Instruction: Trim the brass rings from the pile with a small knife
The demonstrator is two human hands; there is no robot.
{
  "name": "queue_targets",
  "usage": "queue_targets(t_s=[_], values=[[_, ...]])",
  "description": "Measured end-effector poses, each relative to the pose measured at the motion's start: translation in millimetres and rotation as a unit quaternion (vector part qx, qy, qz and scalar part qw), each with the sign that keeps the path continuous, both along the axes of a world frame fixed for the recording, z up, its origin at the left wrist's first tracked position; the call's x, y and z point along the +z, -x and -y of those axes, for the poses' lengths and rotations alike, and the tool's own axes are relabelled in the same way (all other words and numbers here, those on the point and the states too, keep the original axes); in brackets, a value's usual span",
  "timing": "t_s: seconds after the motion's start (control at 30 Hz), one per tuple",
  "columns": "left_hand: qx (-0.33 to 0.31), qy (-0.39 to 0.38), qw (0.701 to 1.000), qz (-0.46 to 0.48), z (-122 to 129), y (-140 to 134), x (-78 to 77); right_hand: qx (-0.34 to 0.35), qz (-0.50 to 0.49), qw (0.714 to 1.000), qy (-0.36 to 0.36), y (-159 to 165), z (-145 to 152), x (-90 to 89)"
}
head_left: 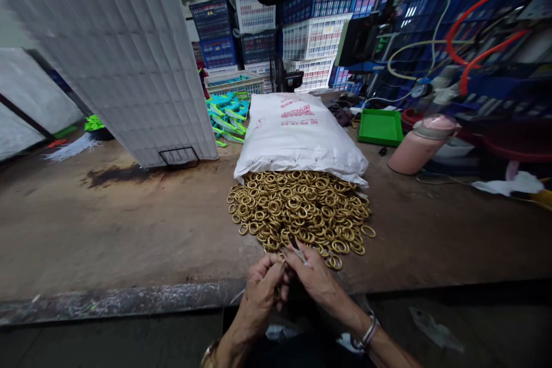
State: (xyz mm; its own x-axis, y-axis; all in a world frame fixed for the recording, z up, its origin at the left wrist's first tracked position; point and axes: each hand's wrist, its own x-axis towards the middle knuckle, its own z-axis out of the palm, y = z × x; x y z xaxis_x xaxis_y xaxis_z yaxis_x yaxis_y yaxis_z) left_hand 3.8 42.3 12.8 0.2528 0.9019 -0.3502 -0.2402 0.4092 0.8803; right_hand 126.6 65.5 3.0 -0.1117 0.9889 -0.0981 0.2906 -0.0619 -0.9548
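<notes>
Where hands [264,283] meet, fingers [294,263] half-hide a tool [296,247].

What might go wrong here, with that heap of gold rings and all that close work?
The slim tool in the right-hand grip sits close to the left-hand grip, so a slip might cause a nick. The loose rings lie near the front of the table, so a careless sweep could knock some off. If the sack behind them shifted forward, it might push the heap too.
</notes>
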Motion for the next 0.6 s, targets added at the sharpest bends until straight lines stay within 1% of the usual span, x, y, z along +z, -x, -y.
queue_targets(t_s=[0.1, 0.17, 0.2, 0.27, 0.37, 0.47, 0.6], values=[[0.014, 0.003, 1.000, 0.015, 2, 0, 1.1, -0.015, 0.024, 1.000, 0.008, -4, 2, -1.1], [0.018, 0.001, 1.000, -0.001, 3, 1, 0.8, -0.012, 0.077, 0.997, -0.021, -6, 4, -2.3], [0.019, -0.003, 1.000, -0.012, 3, 1, 0.3, 0.004, 0.111, 0.993, -0.043, -7, 6, -2.8], [0.018, -0.017, 0.999, -0.035, 2, 1, -1.5, 0.047, 0.183, 0.979, -0.082, -8, 11, -3.3], [0.022, -0.043, 0.996, -0.069, 2, 2, -5.5, 0.087, 0.275, 0.951, -0.108, -7, 16, -3.8], [0.030, -0.072, 0.992, -0.100, 2, 3, -10.3, 0.092, 0.327, 0.932, -0.124, -6, 19, -4.9], [0.043, -0.100, 0.987, -0.116, 4, 4, -13.9, 0.089, 0.355, 0.919, -0.150, -6, 20, -6.6]])
